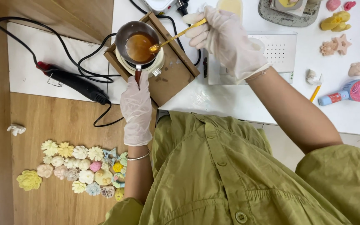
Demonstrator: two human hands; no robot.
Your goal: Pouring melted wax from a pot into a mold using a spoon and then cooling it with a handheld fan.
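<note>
Amber liquid (139,46) in the small pot (126,32) is being stirred: right hand (221,35) pinching a spoon (176,36), left hand (136,106) gripping the handle (138,75) and steadying it.

We see a white surface (230,100) carrying a wooden tray (176,73), a pink handheld fan (348,92) and moulded figures (336,21). Beside it, a wooden surface (55,121) carries a heat gun (73,82) and pastel flower-shaped pieces (80,168).

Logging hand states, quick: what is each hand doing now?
Left hand: closed on the pot handle.
Right hand: closed on the gold spoon, its bowl in the amber liquid.
</note>
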